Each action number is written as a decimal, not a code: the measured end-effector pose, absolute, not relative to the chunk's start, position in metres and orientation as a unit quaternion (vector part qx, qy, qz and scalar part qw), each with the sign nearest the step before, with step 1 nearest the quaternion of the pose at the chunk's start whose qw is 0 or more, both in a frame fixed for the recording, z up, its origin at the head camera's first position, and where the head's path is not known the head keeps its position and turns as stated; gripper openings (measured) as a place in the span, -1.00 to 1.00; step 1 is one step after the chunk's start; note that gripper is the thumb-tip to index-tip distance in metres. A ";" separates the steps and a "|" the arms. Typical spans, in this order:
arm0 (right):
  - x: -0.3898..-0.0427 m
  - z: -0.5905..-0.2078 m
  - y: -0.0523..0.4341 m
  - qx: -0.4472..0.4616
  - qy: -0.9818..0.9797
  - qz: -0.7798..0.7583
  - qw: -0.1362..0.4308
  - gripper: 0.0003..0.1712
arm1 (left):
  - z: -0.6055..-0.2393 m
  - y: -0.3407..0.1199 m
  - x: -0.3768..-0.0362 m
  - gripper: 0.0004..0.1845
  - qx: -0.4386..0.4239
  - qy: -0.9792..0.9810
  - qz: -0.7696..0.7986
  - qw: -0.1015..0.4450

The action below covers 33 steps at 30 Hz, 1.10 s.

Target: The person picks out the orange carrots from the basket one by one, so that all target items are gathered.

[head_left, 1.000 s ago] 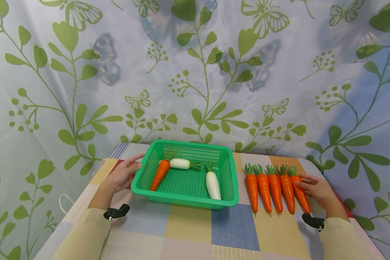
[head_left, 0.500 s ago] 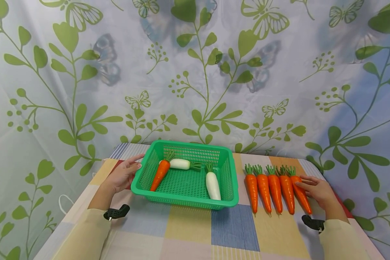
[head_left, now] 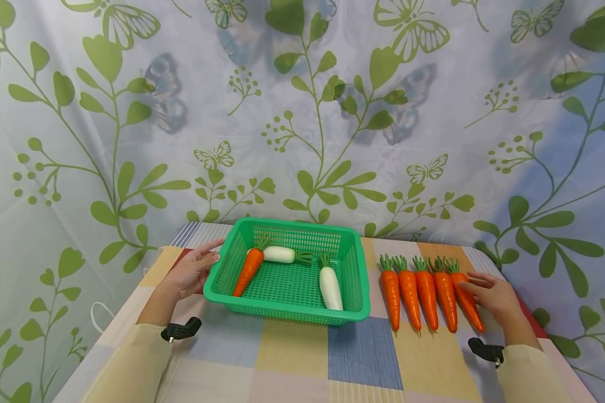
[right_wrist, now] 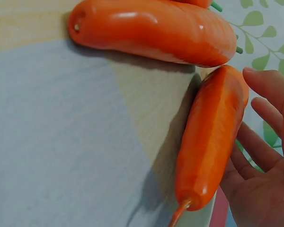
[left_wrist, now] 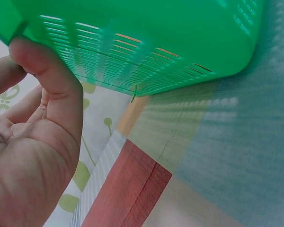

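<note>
A green plastic basket (head_left: 282,310) holds one carrot (head_left: 249,271) and two white radishes, one lying crosswise at the back (head_left: 279,254) and one toward the right (head_left: 330,288). My left hand (head_left: 189,271) touches the basket's left rim with thumb and fingers, the thumb tip against its edge in the left wrist view. To the right, several carrots (head_left: 426,294) lie side by side, leafy ends away from me. My right hand (head_left: 494,294) touches the upper part of the rightmost carrot (right_wrist: 210,137), its thumb and fingers along the right side. Some fingertips are hidden behind it.
A checked tablecloth (head_left: 287,369) covers the table. Behind stands a leaf-patterned curtain (head_left: 302,112). A white cable (head_left: 97,319) hangs at the table's left edge. The carrot row lies just right of the basket.
The rightmost carrot's pointed end has swung slightly to the right, away from its neighbour. My right hand stays against it; the left hand and basket have not visibly moved.
</note>
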State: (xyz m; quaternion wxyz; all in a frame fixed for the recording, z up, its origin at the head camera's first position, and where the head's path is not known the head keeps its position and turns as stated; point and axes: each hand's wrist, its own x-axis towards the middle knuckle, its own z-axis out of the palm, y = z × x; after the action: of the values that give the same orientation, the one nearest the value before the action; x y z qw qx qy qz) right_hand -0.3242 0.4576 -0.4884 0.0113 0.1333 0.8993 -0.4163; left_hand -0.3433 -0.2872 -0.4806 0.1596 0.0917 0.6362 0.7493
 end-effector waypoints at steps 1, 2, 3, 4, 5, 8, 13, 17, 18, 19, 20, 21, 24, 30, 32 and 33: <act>-0.323 -0.487 0.457 0.134 0.901 -0.412 0.007 -0.01 | -0.480 -0.287 -0.343 -0.30 0.091 0.636 0.750 0.160; -0.322 -0.486 0.456 0.133 0.904 -0.406 0.001 -0.02 | -0.480 -0.287 -0.343 -0.31 0.091 0.635 0.750 0.160; -0.322 -0.484 0.454 0.132 0.906 -0.401 -0.006 -0.04 | -0.480 -0.287 -0.343 -0.31 0.091 0.635 0.751 0.160; -0.321 -0.483 0.452 0.129 0.907 -0.400 -0.014 -0.06 | -0.480 -0.287 -0.343 -0.31 0.091 0.634 0.751 0.160; -0.320 -0.482 0.451 0.124 0.910 -0.394 -0.024 -0.07 | -0.479 -0.287 -0.342 -0.31 0.091 0.634 0.751 0.160; -0.319 -0.480 0.445 0.107 0.918 -0.377 -0.060 -0.13 | -0.478 -0.287 -0.342 -0.31 0.091 0.633 0.752 0.161; -0.315 -0.474 0.436 0.089 0.921 -0.367 -0.095 -0.19 | -0.479 -0.286 -0.342 -0.30 0.091 0.632 0.753 0.160; -0.311 -0.470 0.426 0.087 0.915 -0.376 -0.116 -0.23 | -0.479 -0.286 -0.342 -0.31 0.090 0.630 0.755 0.158; -0.310 -0.469 0.424 0.088 0.913 -0.381 -0.122 -0.23 | -0.479 -0.285 -0.342 -0.31 0.090 0.631 0.754 0.158; -0.309 -0.468 0.421 0.087 0.909 -0.387 -0.128 -0.24 | -0.479 -0.285 -0.343 -0.32 0.089 0.632 0.754 0.157; -0.308 -0.467 0.419 0.085 0.905 -0.393 -0.136 -0.25 | -0.478 -0.285 -0.343 -0.32 0.088 0.633 0.753 0.156; -0.307 -0.467 0.416 0.083 0.901 -0.400 -0.144 -0.26 | -0.478 -0.285 -0.343 -0.32 0.088 0.635 0.751 0.156; -0.303 -0.465 0.407 0.073 0.891 -0.418 -0.162 -0.29 | -0.478 -0.284 -0.344 -0.31 0.090 0.639 0.748 0.156; -0.292 -0.458 0.381 0.061 0.882 -0.430 -0.182 -0.36 | -0.478 -0.285 -0.344 -0.30 0.091 0.641 0.747 0.152; -0.290 -0.455 0.372 0.056 0.881 -0.433 -0.180 -0.36 | -0.479 -0.286 -0.344 -0.30 0.090 0.641 0.747 0.151; -0.289 -0.453 0.367 0.053 0.880 -0.438 -0.176 -0.36 | -0.479 -0.286 -0.344 -0.30 0.089 0.641 0.747 0.151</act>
State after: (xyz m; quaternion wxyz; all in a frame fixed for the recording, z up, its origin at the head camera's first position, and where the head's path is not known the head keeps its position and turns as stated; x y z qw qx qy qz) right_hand -0.2885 0.3670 -0.4529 -0.1765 0.0533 0.8800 -0.4378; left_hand -0.3436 -0.2863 -0.4792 0.1507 0.0889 0.6410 0.7474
